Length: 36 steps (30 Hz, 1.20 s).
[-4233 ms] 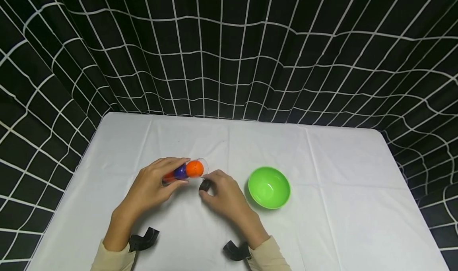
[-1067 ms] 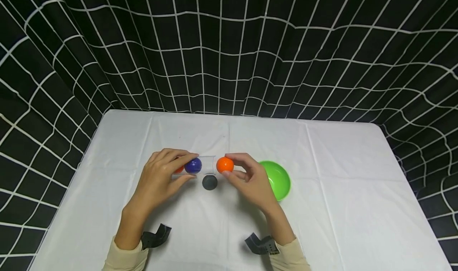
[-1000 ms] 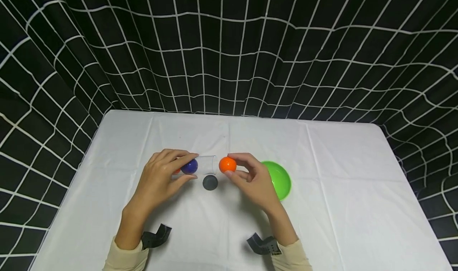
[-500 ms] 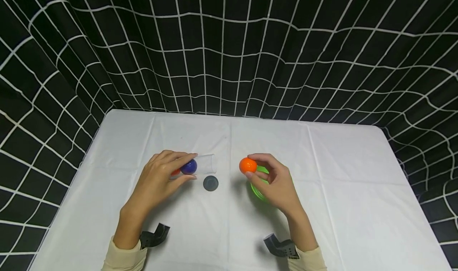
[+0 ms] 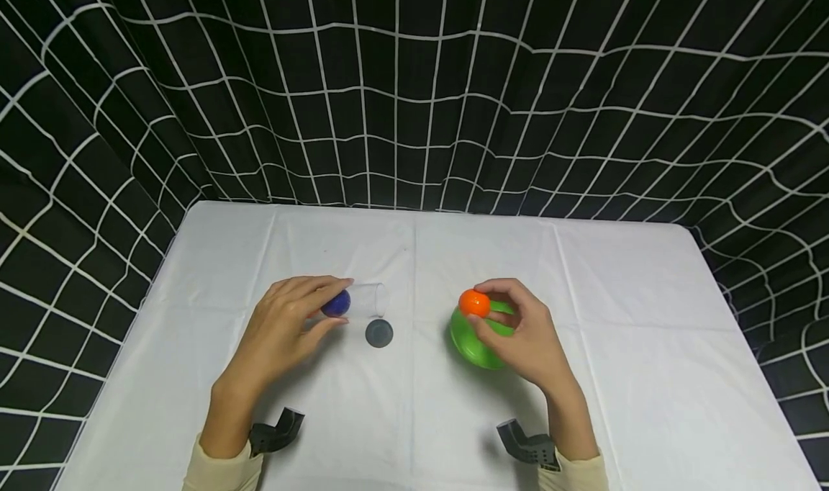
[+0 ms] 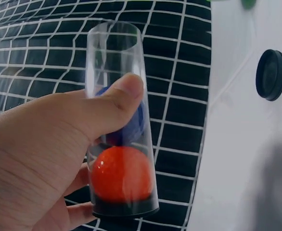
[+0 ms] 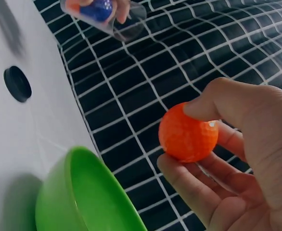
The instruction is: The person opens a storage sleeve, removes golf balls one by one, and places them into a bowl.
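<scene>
My left hand grips a clear plastic tube with its mouth uncovered. Inside the tube sit a blue ball, partly behind my thumb, and a red-orange ball at the dark base. My right hand pinches an orange ball between thumb and fingers; its dimpled surface looks like a golf ball's. The ball is held above the green bowl, overlapping its far rim in the head view. On the cloth below the tube's mouth lies a round dark cap.
A white cloth covers the table. Black curtain with a white grid surrounds its back and sides. Each wrist wears a black bracket, beside the beige sleeves.
The cap has come off the tube and lies on the table. My right hand has drawn the orange ball out and carried it right, over the bowl. The left hand stays nearly in place.
</scene>
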Tool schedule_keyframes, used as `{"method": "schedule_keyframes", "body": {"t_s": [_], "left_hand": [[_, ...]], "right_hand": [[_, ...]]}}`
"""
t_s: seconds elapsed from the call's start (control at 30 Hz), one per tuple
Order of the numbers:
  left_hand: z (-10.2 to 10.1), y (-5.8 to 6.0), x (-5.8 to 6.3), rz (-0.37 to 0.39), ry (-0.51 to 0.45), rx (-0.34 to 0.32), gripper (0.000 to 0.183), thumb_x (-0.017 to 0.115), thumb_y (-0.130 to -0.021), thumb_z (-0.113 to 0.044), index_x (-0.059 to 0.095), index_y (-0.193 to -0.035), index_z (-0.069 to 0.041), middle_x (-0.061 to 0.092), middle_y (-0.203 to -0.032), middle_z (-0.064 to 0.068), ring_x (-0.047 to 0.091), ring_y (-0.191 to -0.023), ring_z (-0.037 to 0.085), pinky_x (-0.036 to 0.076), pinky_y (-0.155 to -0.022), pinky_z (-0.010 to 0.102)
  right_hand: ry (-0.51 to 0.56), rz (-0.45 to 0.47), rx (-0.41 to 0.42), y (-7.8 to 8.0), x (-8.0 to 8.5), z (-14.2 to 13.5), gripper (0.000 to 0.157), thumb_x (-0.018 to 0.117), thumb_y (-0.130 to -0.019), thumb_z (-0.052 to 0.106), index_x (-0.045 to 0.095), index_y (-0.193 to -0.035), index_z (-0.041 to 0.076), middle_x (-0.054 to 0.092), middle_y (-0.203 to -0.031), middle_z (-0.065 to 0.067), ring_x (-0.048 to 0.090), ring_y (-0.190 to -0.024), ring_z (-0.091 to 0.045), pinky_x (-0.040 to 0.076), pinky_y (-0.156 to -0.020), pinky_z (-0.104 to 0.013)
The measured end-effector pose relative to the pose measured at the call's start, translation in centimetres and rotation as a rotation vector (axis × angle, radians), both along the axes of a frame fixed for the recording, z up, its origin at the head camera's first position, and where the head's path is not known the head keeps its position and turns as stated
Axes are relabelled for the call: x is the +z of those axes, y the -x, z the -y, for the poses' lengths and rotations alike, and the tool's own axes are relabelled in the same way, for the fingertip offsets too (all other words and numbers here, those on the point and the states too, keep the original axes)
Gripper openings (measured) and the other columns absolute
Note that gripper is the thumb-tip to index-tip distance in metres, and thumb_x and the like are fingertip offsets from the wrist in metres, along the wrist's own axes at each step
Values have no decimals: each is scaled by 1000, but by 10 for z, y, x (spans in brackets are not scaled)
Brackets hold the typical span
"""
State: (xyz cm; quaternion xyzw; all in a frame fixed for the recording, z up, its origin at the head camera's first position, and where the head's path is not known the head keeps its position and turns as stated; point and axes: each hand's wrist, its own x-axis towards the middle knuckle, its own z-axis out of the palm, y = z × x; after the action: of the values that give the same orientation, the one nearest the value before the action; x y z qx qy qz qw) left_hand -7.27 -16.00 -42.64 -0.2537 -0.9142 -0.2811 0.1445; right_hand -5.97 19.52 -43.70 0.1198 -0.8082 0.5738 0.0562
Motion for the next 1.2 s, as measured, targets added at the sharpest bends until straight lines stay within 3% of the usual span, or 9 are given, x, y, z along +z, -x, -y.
{"method": "schedule_keyframes", "body": {"t_s": [0.33,0.5,0.83,1.2], "left_hand": [[-1,-1,1,-8,30,-13,54,85,-90,-18,69,-141,-20,73,-135,6,67,-128,28,48,-113,53],[-1,0,2,-24,25,-12,56,87,-88,-18,70,-141,-21,74,-133,5,68,-127,27,49,-111,51],[-2,-1,3,-29,19,-9,55,88,-86,-21,71,-139,-21,74,-132,4,69,-126,27,51,-109,51],[-2,-2,2,-31,10,-9,55,88,-86,-21,71,-139,-21,74,-132,3,69,-124,27,53,-105,50]], "right_hand": [[-184,7,-22,-1,-1,-13,37,81,-85,-6,69,-118,7,70,-118,-7,65,-105,-1,61,-89,-17],[-255,13,-20,-1,-1,-15,39,81,-84,-5,69,-119,6,70,-118,-7,66,-104,-9,62,-88,-18],[-342,4,28,-1,-5,-17,37,81,-83,-6,73,-116,7,72,-119,-7,71,-105,-22,65,-91,-37],[-402,-5,41,-3,-6,-18,36,81,-82,-6,75,-115,8,72,-116,-9,72,-103,-24,65,-91,-40]]}}
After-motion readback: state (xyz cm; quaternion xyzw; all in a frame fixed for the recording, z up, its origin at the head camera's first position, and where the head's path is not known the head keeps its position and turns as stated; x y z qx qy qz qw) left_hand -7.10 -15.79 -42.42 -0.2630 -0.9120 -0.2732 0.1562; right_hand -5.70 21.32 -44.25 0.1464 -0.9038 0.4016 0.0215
